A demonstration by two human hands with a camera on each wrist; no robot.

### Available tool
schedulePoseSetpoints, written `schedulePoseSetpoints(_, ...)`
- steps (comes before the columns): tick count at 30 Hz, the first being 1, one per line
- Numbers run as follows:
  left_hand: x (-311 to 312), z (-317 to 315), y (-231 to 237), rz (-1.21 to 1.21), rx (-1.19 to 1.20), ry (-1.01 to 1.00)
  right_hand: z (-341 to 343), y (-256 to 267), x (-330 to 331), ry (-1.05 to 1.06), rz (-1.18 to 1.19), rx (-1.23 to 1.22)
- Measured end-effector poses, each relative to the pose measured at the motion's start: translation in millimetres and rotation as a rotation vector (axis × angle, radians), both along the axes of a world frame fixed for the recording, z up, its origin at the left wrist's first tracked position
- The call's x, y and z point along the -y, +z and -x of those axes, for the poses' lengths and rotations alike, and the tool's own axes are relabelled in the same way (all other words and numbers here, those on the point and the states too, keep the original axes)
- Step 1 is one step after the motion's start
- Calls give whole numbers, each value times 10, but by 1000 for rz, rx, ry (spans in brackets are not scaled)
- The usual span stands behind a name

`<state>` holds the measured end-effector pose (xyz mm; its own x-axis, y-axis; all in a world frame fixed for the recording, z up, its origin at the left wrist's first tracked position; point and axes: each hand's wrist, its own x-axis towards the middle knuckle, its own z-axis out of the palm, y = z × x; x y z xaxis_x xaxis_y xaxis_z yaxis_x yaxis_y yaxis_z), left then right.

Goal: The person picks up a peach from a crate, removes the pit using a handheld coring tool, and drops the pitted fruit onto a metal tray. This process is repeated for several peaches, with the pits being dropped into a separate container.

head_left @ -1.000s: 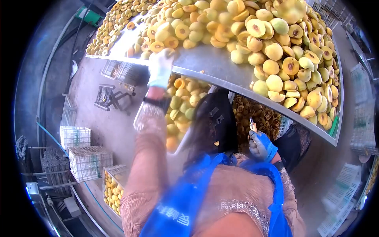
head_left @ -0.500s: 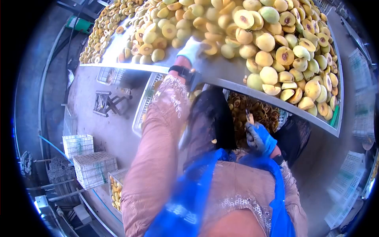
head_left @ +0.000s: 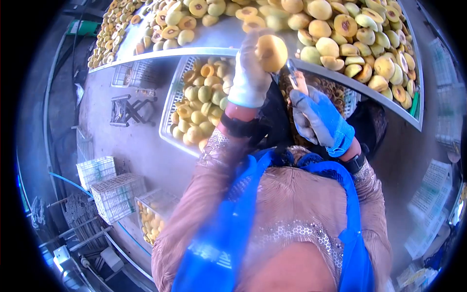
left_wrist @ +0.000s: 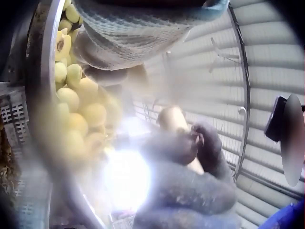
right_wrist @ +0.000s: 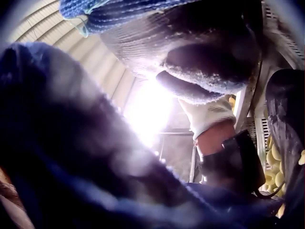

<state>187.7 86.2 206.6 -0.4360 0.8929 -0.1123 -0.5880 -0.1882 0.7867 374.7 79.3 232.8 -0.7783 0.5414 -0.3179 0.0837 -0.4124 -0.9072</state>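
Observation:
My left hand, in a white glove, holds a yellow peach half in front of the table's edge. Its fingers curl round the fruit's far side. My right hand, in a blue and grey glove, grips a small tool with a light wooden handle. The tool's dark metal end points up, close beside the peach half. In the left wrist view, the grey glove fingers wrap round the handle. The right wrist view shows mostly dark glove, with the tool hidden.
A metal table bears a large heap of halved peaches. Below its edge stands a white crate of peach halves, and between the knees a container of dark scraps. More crates and a folding stool are at the left.
My left hand has reached over to the heap, then come back towards me with a peach half. My right hand has lifted the tool up to meet it.

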Motion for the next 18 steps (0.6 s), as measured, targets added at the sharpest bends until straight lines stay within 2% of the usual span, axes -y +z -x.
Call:
schedulePoseSetpoints(1, 1, -87, 13, 72, -44, 51, 0, 20, 14, -9, 35, -11)
schedulePoseSetpoints(4, 139, -216, 108, 34, -613, 56, -1, 91, 65, -32, 124, -36)
schedulePoseSetpoints(5, 103, -282, 100, -15, -483, 132, -4, 121, 83, -36, 143, -46)
schedulePoseSetpoints(8, 168, -341, 97, 5, -416, 126, -2, 141, 118, -62, 167, -41)
schedulePoseSetpoints(11, 195, -385, 65, -7, -527, 183, 15, 61, 149, -108, 139, 32)
schedulePoseSetpoints(15, 239, -454, 4, 16, -554, 225, 30, 36, 245, -85, 85, 49)
schedulePoseSetpoints(18, 283, -488, 66, 11, -538, 151, -63, -11, 172, 53, 261, -64)
